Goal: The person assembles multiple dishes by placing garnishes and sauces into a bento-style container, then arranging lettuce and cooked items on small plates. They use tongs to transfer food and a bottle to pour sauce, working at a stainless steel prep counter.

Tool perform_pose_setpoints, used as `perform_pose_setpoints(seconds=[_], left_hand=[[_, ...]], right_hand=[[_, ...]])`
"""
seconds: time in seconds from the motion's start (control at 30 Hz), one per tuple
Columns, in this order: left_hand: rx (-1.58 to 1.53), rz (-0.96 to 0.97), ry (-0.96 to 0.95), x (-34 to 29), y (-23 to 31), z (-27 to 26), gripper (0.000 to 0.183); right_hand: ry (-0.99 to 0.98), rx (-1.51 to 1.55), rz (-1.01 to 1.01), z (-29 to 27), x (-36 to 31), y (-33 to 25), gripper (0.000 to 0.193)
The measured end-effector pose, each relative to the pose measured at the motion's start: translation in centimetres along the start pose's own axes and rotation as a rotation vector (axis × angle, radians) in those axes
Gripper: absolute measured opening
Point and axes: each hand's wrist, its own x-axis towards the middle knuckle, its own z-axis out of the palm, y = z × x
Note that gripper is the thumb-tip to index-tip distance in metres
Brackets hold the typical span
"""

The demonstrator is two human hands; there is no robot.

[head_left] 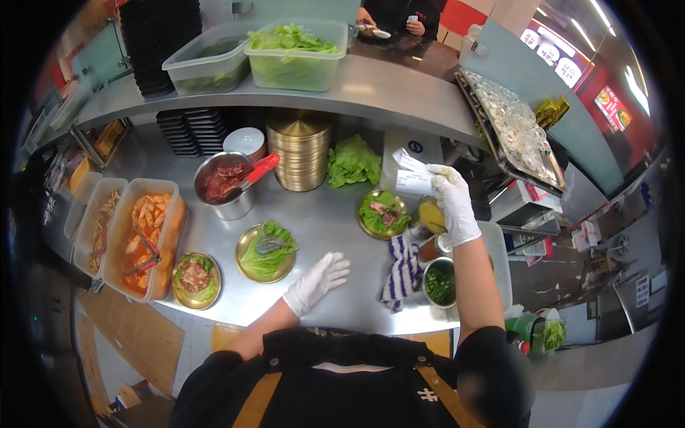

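My right hand (454, 200), in a white glove, pinches white paper slips (414, 182) over the back right of the steel counter. Gloved as well, my left hand (321, 283) has its fingers stretched out, low over the counter's middle, holding nothing. To its left lies a gold plate (246, 269) with a lettuce leaf (274, 250) and a grey piece on it. A second gold plate (198, 305) bears pale meat on lettuce at the near left. Below the slips, another gold plate (365, 227) carries lettuce and pinkish meat (385, 215).
At left stand tubs of red-sauced food (146, 221). A steel pot (235, 208) with red-handled tongs (262, 170) adjoins stacked gold plates (300, 160). A striped cloth (401, 274) lies beside a pot of chopped greens (440, 284). Lettuce tubs (295, 68) top the shelf; another person's hand (415, 27) shows beyond.
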Motion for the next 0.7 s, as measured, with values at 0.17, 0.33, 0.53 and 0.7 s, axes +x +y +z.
perform_pose_setpoints(seconds=[0.17, 0.33, 0.53, 0.7], left_hand=[[-0.320, -0.166, -0.396, -0.8, 6.8, -2.0, 0.087], [-0.401, -0.101, -0.370, -1.6, 7.9, -3.4, 0.105], [-0.476, -0.150, 0.030, -1.3, 5.6, -5.2, 0.087], [-0.284, -0.223, 0.054, -1.0, 6.3, -6.2, 0.075]], right_hand=[[-0.228, 0.150, 0.078, 9.0, -5.9, 0.1, 0.023], [-0.411, -0.106, 0.212, 12.8, -12.8, 4.9, 0.028], [-0.608, -0.226, 0.433, 12.5, -18.3, 8.2, 0.040], [-0.578, -0.275, 0.379, 12.0, -19.2, 11.2, 0.042]])
